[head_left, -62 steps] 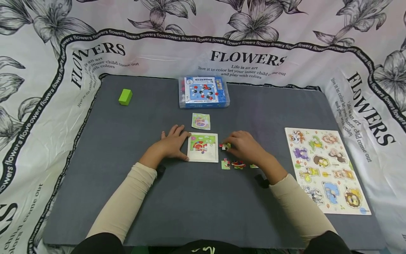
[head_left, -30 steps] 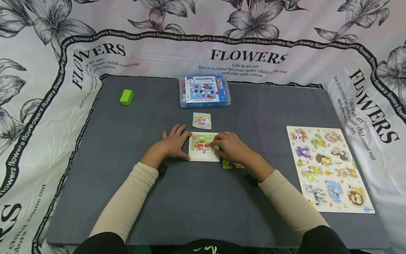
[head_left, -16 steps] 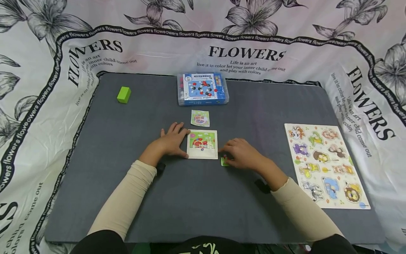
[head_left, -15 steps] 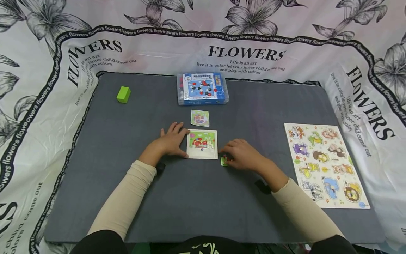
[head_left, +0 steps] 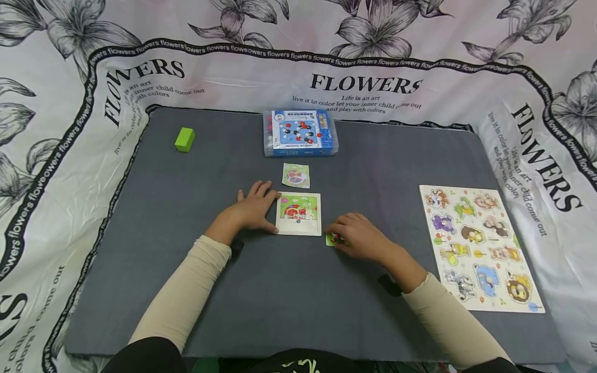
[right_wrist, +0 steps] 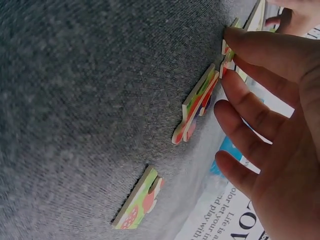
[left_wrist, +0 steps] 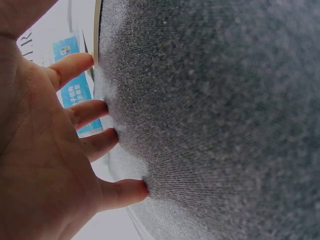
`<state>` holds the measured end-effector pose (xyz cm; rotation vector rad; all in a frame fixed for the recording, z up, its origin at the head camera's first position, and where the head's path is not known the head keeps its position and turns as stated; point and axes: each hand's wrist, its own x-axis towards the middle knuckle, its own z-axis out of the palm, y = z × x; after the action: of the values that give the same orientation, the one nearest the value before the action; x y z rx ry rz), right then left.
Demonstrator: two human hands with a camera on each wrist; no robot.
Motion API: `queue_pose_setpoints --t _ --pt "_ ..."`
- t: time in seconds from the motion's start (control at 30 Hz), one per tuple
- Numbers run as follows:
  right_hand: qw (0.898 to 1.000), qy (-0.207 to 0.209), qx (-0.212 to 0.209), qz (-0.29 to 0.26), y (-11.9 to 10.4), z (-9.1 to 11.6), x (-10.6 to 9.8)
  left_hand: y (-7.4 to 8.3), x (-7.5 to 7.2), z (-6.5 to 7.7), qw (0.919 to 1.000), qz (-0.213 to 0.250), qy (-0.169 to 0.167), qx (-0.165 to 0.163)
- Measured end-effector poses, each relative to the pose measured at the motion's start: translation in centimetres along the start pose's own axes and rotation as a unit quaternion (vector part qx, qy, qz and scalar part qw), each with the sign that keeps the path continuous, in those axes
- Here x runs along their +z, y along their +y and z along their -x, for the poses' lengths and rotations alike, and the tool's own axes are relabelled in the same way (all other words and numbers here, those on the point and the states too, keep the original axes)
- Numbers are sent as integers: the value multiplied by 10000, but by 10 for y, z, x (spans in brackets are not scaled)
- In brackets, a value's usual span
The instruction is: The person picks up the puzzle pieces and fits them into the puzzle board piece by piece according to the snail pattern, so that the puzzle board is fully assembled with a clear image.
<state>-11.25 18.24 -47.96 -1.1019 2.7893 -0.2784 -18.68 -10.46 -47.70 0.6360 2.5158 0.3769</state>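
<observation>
My left hand (head_left: 252, 210) rests with spread fingers on the cloth, thumb and index finger at the left edge of a small jigsaw puzzle tray (head_left: 308, 228). The tray's upper part is filled with a green and red picture; its lower part is bare. In the left wrist view the same fingers (left_wrist: 87, 112) are straight. My right hand (head_left: 359, 237) is low beside the tray's right, fingers bent over the loose pieces. Its thumb and fingertips pinch a puzzle piece (right_wrist: 226, 49). Nearer the right wrist camera lie more puzzle pieces, one green with red (right_wrist: 137, 202) and an overlapping group (right_wrist: 197, 102).
A small picture card (head_left: 296, 176) lies behind the tray. Farther back stands a blue and clear plastic box (head_left: 300, 133). A green block (head_left: 184, 140) sits at the back left, and an animal puzzle board (head_left: 480, 248) lies at the right.
My right hand carried a puzzle piece onto the tray's right side, then returned to the loose pieces. The tray's picture now reaches farther right. My left hand has stayed at the tray.
</observation>
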Motion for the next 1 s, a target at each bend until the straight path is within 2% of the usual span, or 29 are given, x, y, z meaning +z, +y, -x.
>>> queue_pose_setpoints --t 0.2,0.4,0.67,1.0 --pt "9997 166 -63 -142 -3 -9 -8 -1 -3 0 9999 -81 -57 -58" --pt "9992 328 -198 -109 -18 -35 -13 -1 -3 -1 9998 -88 -131 -99" --pt "9978 614 -216 151 -37 -72 -2 -2 2 -2 9998 -116 -87 -98" --pt "9975 544 -369 274 -41 -88 11 -4 1 -1 9999 -104 -83 -87"
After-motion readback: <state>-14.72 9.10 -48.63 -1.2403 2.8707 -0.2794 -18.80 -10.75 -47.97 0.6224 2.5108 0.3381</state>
